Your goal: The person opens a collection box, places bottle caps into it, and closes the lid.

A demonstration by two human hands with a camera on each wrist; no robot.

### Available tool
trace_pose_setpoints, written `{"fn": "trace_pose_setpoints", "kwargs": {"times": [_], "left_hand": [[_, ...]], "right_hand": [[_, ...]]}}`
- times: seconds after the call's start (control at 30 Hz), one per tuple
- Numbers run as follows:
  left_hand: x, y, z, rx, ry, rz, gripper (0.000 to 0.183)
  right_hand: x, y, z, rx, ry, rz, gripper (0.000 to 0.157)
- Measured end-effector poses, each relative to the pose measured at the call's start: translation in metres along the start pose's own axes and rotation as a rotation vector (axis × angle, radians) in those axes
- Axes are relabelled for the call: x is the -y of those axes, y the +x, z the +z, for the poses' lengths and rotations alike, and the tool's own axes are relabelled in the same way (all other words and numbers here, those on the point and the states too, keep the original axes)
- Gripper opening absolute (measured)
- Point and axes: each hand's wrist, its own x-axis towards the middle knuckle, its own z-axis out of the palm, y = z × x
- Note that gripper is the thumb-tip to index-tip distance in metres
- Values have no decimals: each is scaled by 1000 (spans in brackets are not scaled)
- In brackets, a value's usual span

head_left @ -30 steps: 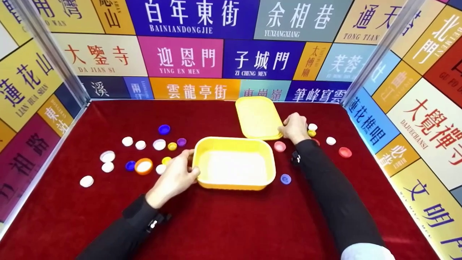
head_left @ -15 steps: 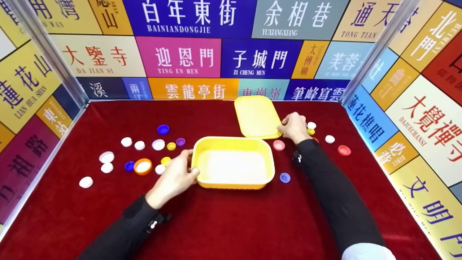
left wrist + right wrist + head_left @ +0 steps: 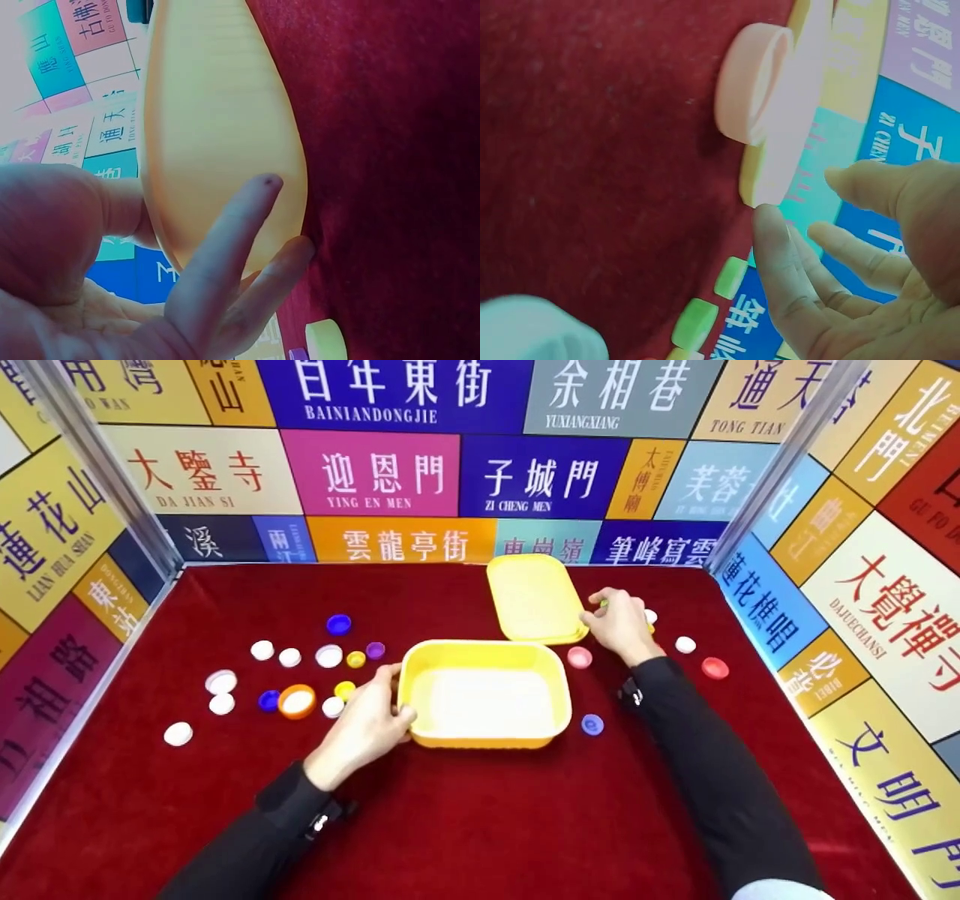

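A yellow plastic box (image 3: pixel 484 740) stands uncovered on the red cloth, its inside bare. My left hand (image 3: pixel 367 727) holds its left end, thumb over the rim and fingers against the outer wall (image 3: pixel 217 127). Behind the box lies its flat yellow lid (image 3: pixel 536 596). By the lid's near right corner is my right hand (image 3: pixel 621 624), thumb and fingers apart with nothing between them in the right wrist view; whether a fingertip touches the lid I cannot tell. A pink bottle cap (image 3: pixel 580 657) sits close to that corner. Green caps (image 3: pixel 694 324) lie past the fingers, mostly hidden in the head view.
Several caps, white, blue, yellow and purple, lie left of the box, with an orange-rimmed cap (image 3: pixel 297 701) among them. On the right are a blue cap (image 3: pixel 592 724), a white cap (image 3: pixel 685 645) and a red cap (image 3: pixel 715 667). Printed panels (image 3: pixel 375 472) wall the table.
My right hand has come off the lid's corner and shifted slightly right, its fingers spreading. A green cap now shows behind it. The left hand and box have stayed put.
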Motion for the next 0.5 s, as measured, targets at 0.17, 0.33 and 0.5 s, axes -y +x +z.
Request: {"fn": "trace_pose_setpoints", "kwargs": {"times": [0.17, 0.33, 0.5], "left_hand": [[0, -1, 1, -27, 69, 70, 69], [2, -1, 0, -41, 107, 106, 72], [4, 1, -1, -26, 79, 78, 77]], "right_hand": [[2, -11, -9, 1, 31, -71, 42], [2, -26, -18, 0, 41, -134, 43], [-1, -47, -25, 20, 46, -200, 46]]}}
